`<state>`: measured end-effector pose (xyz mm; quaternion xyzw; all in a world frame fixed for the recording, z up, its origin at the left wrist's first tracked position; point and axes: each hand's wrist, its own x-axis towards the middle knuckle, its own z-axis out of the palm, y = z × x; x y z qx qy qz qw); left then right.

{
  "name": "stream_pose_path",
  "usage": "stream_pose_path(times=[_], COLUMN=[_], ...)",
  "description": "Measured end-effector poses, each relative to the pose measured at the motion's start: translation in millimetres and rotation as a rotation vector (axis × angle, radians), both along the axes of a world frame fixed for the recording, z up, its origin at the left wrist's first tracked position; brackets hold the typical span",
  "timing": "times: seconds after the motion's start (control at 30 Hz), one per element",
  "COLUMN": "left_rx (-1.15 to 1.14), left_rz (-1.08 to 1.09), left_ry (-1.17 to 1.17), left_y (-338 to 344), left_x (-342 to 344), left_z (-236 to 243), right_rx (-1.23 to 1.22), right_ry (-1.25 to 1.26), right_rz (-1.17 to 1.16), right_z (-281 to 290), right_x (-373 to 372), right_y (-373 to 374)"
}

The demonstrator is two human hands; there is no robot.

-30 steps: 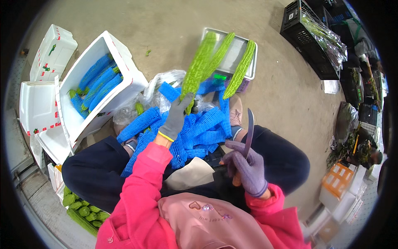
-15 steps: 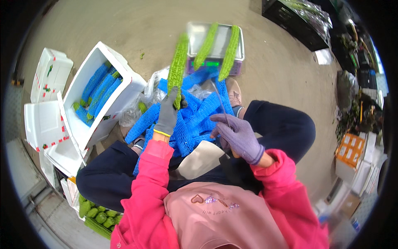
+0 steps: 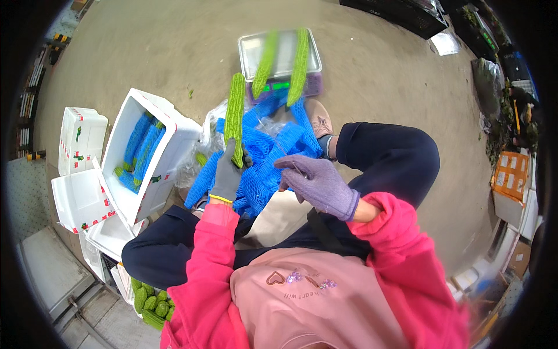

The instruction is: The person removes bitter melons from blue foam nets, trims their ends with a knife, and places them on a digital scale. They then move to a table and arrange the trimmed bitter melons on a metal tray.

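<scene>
Stretching away ahead of both hands, a dull grey-brown concrete floor [image 3: 372,75] underlies everything. Well to the left of the left grip leans an open white foam box [image 3: 177,145], with green produce in blue net sleeves [image 3: 141,152] inside. Beneath and between the hands lies a loose heap of bright-blue foam netting [image 3: 256,189]. Beyond the left grip, slightly to its right, sits a purple-bodied weighing scale with a silver metal tray [image 3: 283,55]; two long green gourds [image 3: 299,70] lie across it. The left hand [image 3: 226,179], in a grey glove, is wrapped around the lower end of a long, bumpy bright-green gourd [image 3: 235,110], which points away from the grip, above the netting. The right hand [image 3: 321,183], in a purple knit glove, has its fingers curled around what seems a thin-bladed knife [image 3: 301,173], nearly edge-on and mostly hidden. The step in hand appears to be handling this single gourd; the next move likely calls for a steady left hold and the blade kept clear of it. Lettering marks the pink shirt front [image 3: 305,285], the box bears small red-and-green print, and the scale's lit green digits are too blurred to read.
</scene>
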<state>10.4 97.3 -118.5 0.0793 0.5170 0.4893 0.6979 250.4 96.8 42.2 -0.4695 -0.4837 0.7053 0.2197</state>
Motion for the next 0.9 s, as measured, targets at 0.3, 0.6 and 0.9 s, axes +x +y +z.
stream_pose_path(times=[0.3,0.6,0.9], left_rx=[-0.075,-0.021,-0.131], left_rz=[-0.012,-0.045,-0.129], left_ry=[-0.001,0.127,0.157], left_y=[-30.4,-71.1,-74.1], left_x=[-3.1,-11.5,-15.5], left_z=[-4.7,-15.2,-19.4], right_rx=[0.109,0.229,0.36], right_ry=[0.037,0.025,-0.007], right_rz=[0.04,0.083,0.06], right_z=[0.7,-1.1,-12.4], right_x=[3.7,12.8,18.7], right_y=[-2.1,-8.6,-10.8])
